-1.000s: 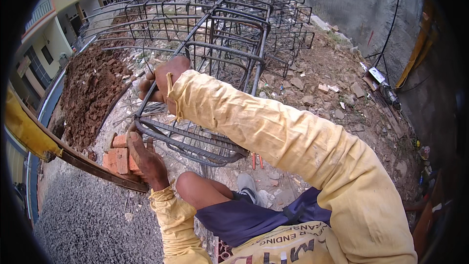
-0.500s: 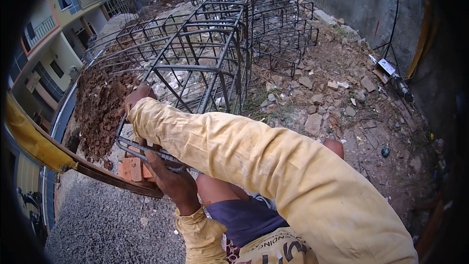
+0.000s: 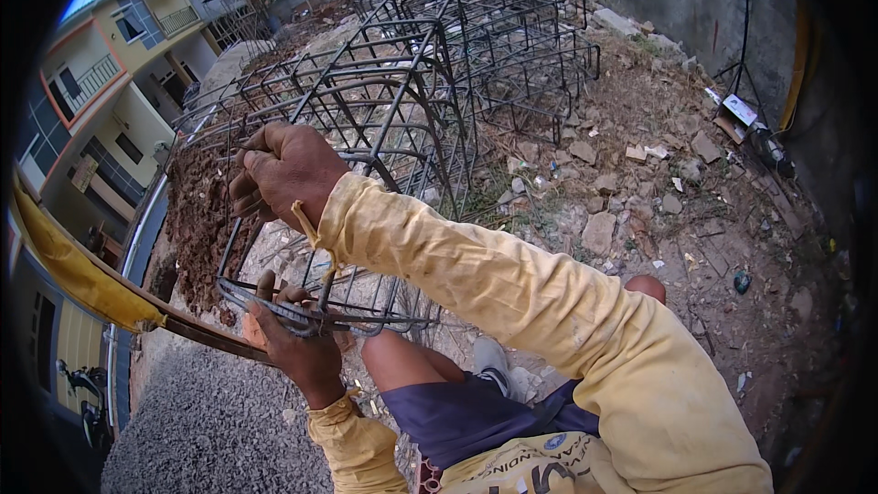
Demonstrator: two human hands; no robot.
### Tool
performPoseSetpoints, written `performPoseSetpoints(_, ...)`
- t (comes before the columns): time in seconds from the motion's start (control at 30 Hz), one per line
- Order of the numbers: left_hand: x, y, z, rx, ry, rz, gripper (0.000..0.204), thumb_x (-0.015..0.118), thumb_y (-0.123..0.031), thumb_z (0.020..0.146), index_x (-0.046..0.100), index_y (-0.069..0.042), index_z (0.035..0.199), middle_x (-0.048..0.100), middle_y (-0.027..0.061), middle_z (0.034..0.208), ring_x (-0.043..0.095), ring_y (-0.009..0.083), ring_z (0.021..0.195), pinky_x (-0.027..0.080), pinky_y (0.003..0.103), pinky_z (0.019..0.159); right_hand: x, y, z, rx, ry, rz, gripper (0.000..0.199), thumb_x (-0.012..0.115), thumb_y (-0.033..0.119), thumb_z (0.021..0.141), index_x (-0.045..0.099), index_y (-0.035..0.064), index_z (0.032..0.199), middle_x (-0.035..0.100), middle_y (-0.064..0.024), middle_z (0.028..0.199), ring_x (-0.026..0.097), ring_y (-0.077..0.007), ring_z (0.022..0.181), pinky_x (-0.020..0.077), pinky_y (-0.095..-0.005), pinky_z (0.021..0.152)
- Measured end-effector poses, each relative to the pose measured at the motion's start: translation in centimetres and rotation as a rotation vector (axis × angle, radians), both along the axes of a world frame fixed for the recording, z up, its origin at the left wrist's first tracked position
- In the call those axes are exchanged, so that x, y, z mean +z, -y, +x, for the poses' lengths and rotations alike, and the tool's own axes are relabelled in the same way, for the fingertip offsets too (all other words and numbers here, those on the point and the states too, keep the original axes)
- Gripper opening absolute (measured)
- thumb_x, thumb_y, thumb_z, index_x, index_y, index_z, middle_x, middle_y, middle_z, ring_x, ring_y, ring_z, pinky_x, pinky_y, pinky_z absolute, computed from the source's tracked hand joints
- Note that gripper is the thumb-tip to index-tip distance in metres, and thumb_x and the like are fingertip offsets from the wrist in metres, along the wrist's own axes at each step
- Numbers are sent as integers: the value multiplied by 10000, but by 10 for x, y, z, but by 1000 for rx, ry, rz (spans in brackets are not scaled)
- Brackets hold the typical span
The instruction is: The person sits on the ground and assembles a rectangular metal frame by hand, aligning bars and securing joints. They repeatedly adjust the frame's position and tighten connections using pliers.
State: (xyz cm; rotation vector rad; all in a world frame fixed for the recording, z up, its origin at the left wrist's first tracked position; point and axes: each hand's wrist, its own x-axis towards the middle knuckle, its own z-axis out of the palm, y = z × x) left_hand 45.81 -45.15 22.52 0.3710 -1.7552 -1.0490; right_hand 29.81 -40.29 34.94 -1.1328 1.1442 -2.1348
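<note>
A long cage of dark steel rebar stretches away from me, its square stirrups tied along the bars. At its near end, my left hand closes around a bundle of bent rebar stirrups, thumb and fingers on either side. My right hand is raised above the cage's near left part, fingers curled in; what they hold, if anything, I cannot make out. A reddish brick shows partly behind the left hand.
Gravel lies at lower left beside a wooden plank and yellow cloth. Heaped red soil borders the cage. Rubble covers the ground to the right, where a thin black stand leans near the grey wall.
My right hand has come up off the near bars, nearer to my view. My left hand has shifted slightly down and left, still gripping the stirrups. The view has tilted a little.
</note>
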Motion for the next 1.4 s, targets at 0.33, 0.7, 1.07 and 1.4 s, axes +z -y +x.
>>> performPoseSetpoints(0.33,9,6,15,28,17,-10,388,419,-195,1040,414,30,1356,568,35,936,580,100,808,520,195,672,-128,-176,-63,-147,510,13,220,604,171,930,609,-10,1055,559,14,649,581,-83,548,562,-271,615)
performPoseSetpoints(0.7,35,-3,14,-368,-244,685,442,334,-332,1048,453,7,1306,680,53,871,680,151,807,595,290,623,-268,-167,-86,-447,693,150,158,646,185,895,600,38,930,541,12,665,637,-122,643,547,-258,571)
performPoseSetpoints(1.07,61,-16,49,-21,-160,629,471,406,-364,1026,426,-11,1337,572,120,1139,565,222,1112,505,387,890,-217,-105,-31,79,417,-140,242,596,218,959,589,-3,1057,618,-56,837,658,-160,812,556,-318,789)
performPoseSetpoints(1.4,35,-149,-64,-454,94,-365,416,559,-249,965,477,1,1287,565,174,1227,545,234,1144,432,378,981,-222,-27,-10,195,752,-480,284,553,308,984,602,41,1071,635,-28,933,605,-99,861,496,-253,708)
